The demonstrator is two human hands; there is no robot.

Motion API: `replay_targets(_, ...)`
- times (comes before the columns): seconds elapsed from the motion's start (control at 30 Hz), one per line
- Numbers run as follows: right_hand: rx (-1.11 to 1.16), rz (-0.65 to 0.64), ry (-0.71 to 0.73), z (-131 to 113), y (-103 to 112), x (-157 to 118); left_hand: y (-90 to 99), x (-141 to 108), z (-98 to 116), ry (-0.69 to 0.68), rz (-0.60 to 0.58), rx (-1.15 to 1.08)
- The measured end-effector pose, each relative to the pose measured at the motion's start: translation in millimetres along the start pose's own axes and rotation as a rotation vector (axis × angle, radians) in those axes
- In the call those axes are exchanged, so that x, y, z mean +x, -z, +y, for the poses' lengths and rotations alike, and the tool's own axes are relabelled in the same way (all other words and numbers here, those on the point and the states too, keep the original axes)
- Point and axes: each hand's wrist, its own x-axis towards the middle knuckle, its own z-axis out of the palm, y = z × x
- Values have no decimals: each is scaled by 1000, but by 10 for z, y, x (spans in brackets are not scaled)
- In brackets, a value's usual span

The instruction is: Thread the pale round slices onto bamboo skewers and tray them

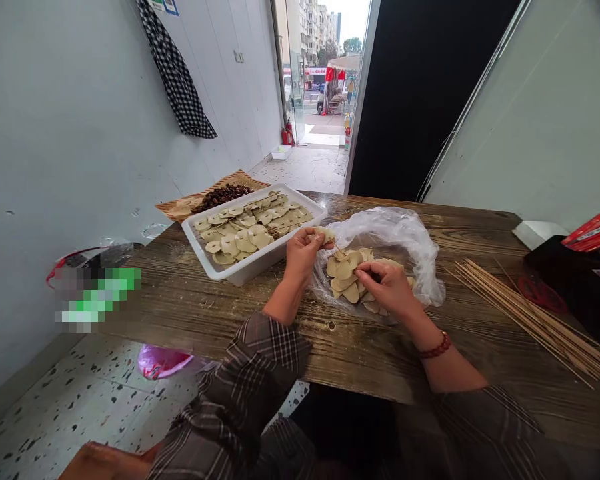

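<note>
Pinching pale slices [347, 269], the left hand [303, 252] and right hand [393, 288] are closed; squeezing too hard could crack them (they look thin).

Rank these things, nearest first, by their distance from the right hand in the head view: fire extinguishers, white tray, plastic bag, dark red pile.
1. Plastic bag: right at the right hand.
2. White tray: to its left.
3. Dark red pile: left, behind the tray.
4. Fire extinguishers: far ahead.
</note>
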Motion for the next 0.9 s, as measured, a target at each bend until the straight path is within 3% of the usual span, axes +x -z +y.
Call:
replay_targets(0.23, -41, 9, 40, 19, -11, 17, -10, -5, -12, -35, -9, 135)
replay_targets(0.43, -58, 20, 54, 37, -9, 18, -22, -22, -4, 14, -66, 140)
replay_targets(0.7, -63, 12, 106, 22, -4, 17, 19, 1, -13, 113, -58, -98)
replay_targets(0.9, -63, 10, 116, 2, -5, 1, 38, 3, 7, 168, 11, -181)
